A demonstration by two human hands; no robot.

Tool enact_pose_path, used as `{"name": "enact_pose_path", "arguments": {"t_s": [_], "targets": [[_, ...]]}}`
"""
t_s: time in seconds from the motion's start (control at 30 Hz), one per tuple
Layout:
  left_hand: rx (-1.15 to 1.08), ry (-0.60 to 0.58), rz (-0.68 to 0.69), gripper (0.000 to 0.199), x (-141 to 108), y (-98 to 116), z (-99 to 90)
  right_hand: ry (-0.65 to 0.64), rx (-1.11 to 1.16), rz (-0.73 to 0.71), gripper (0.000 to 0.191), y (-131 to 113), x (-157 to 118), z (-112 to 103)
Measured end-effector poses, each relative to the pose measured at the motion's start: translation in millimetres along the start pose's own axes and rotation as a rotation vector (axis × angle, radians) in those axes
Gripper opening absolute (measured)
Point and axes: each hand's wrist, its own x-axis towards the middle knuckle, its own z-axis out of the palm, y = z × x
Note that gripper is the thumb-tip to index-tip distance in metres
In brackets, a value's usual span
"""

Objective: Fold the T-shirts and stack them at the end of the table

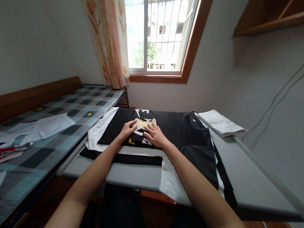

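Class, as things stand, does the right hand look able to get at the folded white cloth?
Probably yes: the right hand rests with fingers spread on the black shirt, and nothing upright seems to stand between it and the cloth on the table.

White papers (52, 125) and a red-handled tool (8, 150) are lying on the checked bed (55, 144), well apart from its far edge. A floral curtain (111, 39) is hanging beside the window (161, 34); at right, a cable (278, 97) is running down the wall (261, 90) below a wooden shelf (273, 25).
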Motion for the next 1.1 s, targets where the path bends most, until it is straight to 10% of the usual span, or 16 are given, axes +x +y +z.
{"name": "enact_pose_path", "arguments": {"t_s": [0.4, 0.6, 0.93, 1.1], "targets": [[0.104, 0.081, -0.024, 0.044, 2.9, -4.8, 6.2, 0.026, 0.068, 0.052, 0.06, 2.2, 1.6, 0.8], [0.266, 0.19, -0.04, 0.034, 1.9, -5.4, -4.2, 0.2, 0.057, 0.339, 0.058, 7.3, 0.6, -4.2], [0.624, 0.057, -0.2, 0.049, -9.3, 8.4, -9.9, 0.153, 0.014, 0.3, 0.058, 0.5, -2.4, -9.7], [0.603, 0.099, -0.174, 0.043, -9.9, 7.4, -10.0, 0.215, -0.146, 0.597, 0.058, -4.1, -7.0, -26.4]]}}
